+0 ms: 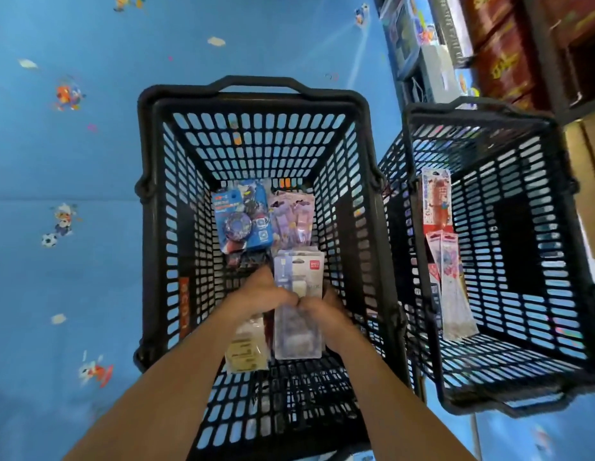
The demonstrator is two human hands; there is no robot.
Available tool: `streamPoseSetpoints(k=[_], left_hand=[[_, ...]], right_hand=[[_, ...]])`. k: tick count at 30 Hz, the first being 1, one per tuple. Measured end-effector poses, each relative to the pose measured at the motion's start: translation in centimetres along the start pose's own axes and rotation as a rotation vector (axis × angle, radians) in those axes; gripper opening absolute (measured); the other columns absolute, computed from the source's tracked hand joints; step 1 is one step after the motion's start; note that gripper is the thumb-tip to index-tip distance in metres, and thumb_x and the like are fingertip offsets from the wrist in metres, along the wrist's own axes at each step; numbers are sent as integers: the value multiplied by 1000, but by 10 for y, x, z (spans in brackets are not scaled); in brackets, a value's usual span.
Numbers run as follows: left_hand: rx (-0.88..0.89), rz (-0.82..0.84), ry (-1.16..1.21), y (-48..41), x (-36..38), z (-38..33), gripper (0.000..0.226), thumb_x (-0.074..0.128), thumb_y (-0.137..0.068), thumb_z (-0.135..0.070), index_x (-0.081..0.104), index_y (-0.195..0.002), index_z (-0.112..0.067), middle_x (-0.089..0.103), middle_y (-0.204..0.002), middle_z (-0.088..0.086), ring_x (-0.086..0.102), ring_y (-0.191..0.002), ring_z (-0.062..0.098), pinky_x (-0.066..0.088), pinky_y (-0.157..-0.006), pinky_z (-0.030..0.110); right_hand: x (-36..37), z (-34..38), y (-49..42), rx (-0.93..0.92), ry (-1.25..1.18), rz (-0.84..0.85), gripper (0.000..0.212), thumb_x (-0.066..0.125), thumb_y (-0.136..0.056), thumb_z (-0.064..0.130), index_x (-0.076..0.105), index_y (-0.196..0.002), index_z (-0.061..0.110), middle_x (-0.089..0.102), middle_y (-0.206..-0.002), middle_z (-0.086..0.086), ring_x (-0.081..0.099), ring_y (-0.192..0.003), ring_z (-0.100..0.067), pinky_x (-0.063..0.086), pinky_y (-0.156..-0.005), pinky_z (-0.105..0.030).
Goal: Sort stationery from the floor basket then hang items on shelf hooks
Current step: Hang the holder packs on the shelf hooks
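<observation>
Two bare forearms come in from the bottom edge and reach down into the black floor basket [322,96]. Left hand [261,294] and right hand [324,309] meet knuckle to knuckle over the stack of blister packs [297,341] in the basket's middle. Left fingers are curled on the stack's left edge and right fingers on its right edge, so both hands grip it; motion blur hides the exact finger placement. The top pack is white with a small red logo, and a clear purplish pack sits under it, nearer the camera.

Other stock on the basket bottom:
- blue blister card [243,217] with a round item, at the far left, just beside the stack
- purple-pink pack [293,214], touching the blue card's right side
- yellowish pack [246,354], under the left wrist, beside the stack

The basket handle is folded down on the far rim.

Second black basket [472,111] stands just right of the first, walls nearly touching. Inside it, long narrow packs lean on the left wall: a red-orange one [437,201] farther off and pink-white ones [452,284] nearer.

Both baskets sit on a blue floor mat [73,161] with cartoon prints. Shelf with boxed goods [422,44] is at the top right, with dark red boxes [499,44] beside it.
</observation>
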State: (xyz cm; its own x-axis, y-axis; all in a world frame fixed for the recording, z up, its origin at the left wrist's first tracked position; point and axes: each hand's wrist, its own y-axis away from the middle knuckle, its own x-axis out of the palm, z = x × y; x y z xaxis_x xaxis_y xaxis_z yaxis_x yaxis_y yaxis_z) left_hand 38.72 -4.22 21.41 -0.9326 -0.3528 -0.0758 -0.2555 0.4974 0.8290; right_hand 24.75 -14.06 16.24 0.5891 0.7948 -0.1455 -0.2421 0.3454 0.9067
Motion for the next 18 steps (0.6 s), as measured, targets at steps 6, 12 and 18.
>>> streamPoseSetpoints(k=[6,12,18], left_hand=[[-127,12,74,5,1,-12,115,87,-63,-20,14,-151,-12,55,-105,-10,55,-111,15,51,-81,28],[-122,0,120,-4,1,-1,111,84,-37,-25,39,-138,-11,71,-113,0,67,-107,18,58,-90,35],[-79,53,82,-6,-1,-4,68,84,-42,-22,72,-108,-27,77,-105,-2,69,-104,18,56,-96,38]], right_hand=[[2,-43,-61,18,10,46,140,68,-24,29,28,-158,27,44,-156,-13,52,-134,-32,52,-101,-54],[4,16,27,-16,-26,43,114,71,-41,23,40,-151,17,69,-123,-7,68,-109,-24,58,-90,-43],[2,15,21,11,30,23,94,62,-46,11,50,-139,21,74,-108,-3,72,-99,-24,62,-81,-53]])
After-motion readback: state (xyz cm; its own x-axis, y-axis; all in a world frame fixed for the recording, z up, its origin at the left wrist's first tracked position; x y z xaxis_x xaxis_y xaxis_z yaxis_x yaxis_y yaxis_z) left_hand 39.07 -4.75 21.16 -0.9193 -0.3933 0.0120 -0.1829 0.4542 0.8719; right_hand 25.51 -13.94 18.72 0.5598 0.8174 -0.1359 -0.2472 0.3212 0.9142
